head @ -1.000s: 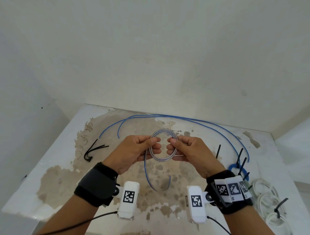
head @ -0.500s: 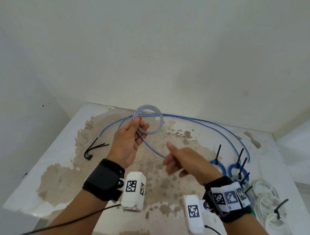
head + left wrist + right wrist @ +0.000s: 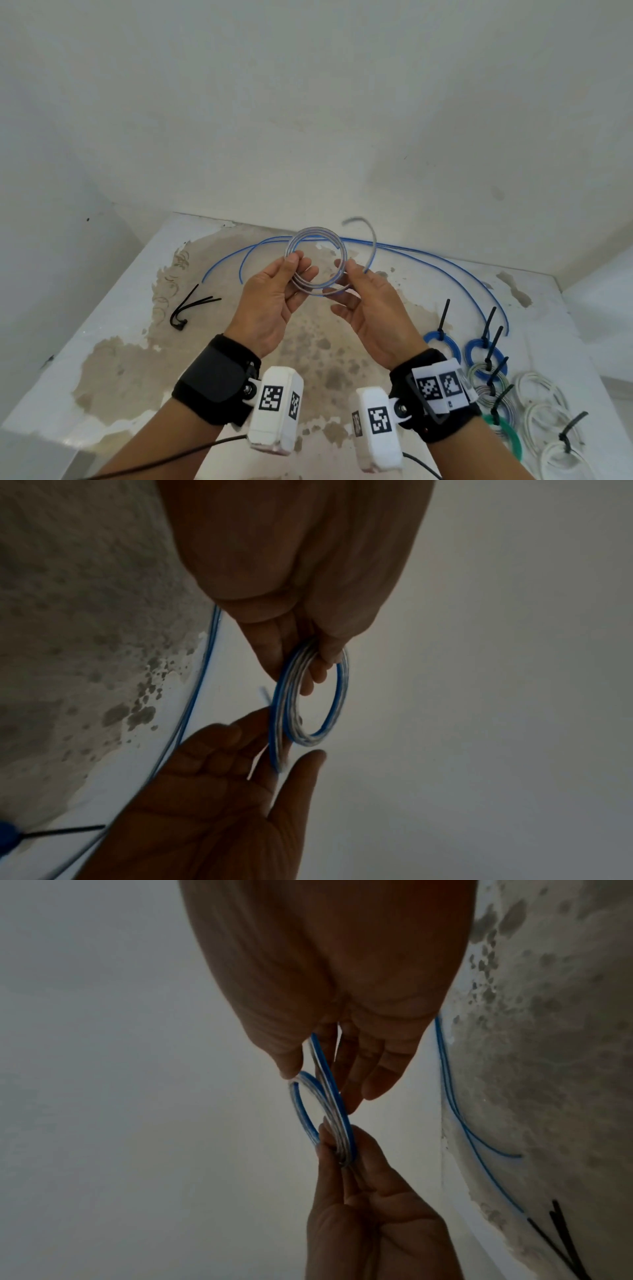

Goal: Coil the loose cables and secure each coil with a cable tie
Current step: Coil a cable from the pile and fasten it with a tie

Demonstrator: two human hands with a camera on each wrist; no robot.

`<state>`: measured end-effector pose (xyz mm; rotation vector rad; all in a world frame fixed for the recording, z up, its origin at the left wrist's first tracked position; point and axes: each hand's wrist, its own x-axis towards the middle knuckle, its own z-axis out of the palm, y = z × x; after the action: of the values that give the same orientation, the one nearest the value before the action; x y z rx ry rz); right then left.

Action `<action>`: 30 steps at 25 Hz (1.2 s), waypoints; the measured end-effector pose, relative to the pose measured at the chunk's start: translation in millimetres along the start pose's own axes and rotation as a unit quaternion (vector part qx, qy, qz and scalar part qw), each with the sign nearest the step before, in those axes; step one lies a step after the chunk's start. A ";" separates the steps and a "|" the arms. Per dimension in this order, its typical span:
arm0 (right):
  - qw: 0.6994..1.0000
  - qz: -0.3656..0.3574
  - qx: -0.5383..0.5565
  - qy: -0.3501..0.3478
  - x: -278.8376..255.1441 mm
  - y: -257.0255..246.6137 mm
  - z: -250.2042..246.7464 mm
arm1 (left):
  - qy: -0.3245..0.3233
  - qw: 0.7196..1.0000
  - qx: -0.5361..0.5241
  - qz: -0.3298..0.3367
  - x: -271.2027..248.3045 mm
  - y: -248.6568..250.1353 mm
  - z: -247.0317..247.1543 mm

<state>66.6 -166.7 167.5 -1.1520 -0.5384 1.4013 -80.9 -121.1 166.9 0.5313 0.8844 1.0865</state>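
Coil [image 3: 317, 265]: blue-and-clear cable, held above the bench [image 3: 113, 346] between our hands. Left hand [image 3: 274, 301] pinches its left rim; right hand [image 3: 368, 310] pinches the right, tail [image 3: 370, 240] still free. Advice: tuck the tail in, keep turns flat. Ties [image 3: 191, 310]: left of coil. Containers: none.

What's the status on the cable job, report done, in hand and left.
Done: tied coils lie at the table's right side. In hand: left hand and right hand hold a blue-and-clear coil, its tail end loose and untied. Left: the long blue cable; spare black ties wait on the left.
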 end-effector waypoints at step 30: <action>0.995 -0.033 0.002 -0.091 -25.0 -5.8 0.9 | 0.059 0.998 -0.027 0.025 11.3 34.9 -9.8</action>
<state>64.3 -188.5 180.9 -0.9986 -0.6965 1.4579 -105.3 -97.3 183.6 0.4501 0.9463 1.1933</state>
